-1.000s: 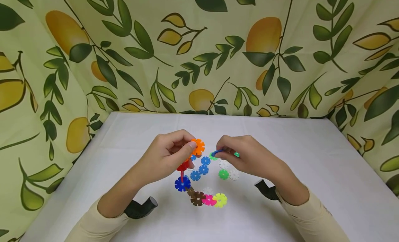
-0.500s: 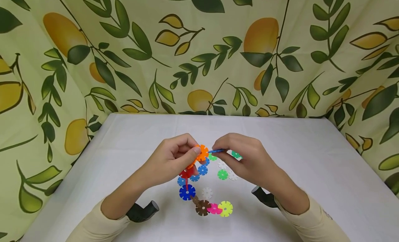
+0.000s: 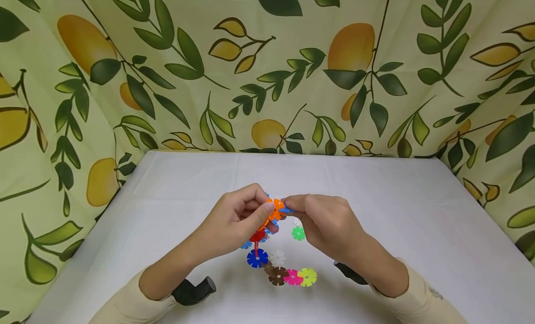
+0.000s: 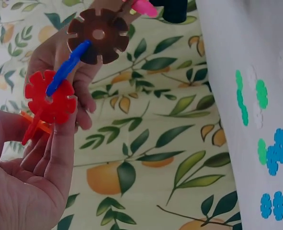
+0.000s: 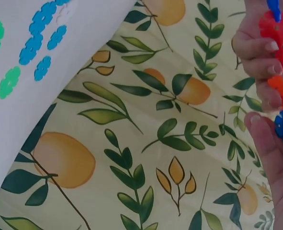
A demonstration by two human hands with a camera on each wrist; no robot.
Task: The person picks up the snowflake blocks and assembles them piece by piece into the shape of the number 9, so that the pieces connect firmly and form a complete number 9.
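A: Which step is in hand?

B: Joining, by the look of it. The left hand [image 3: 234, 220] pinches the orange disc [image 3: 277, 210] between thumb and fingers, and the right hand [image 3: 328, 217] pinches a blue disc [image 3: 286, 210] at the orange disc's right edge.

A: Are the two locked together?

B: They meet at the rim, or very nearly (fingertips crowd the spot, so whether a slot has caught cannot be told).

A: And the rest of the chain [image 3: 266, 267]?

B: It trails below the orange disc: a red disc [image 3: 258, 236], a dark blue disc [image 3: 257, 258], then a brown disc [image 3: 278, 276], a pink disc [image 3: 293, 277] and a yellow disc [image 3: 308, 277], those last ones below it and to the right.

A: Anything loose?

B: A green disc [image 3: 298, 233] below and right of the orange disc, and a white disc [image 3: 277, 257] straight below it, both on the white cloth [image 3: 188, 175].

A: What does the next move call for?

B: Probably a steady orange disc, slot facing slot, then a firm push from the right fingertips. The left grip should stay near that rim, since the dangling pieces could tug it askew.
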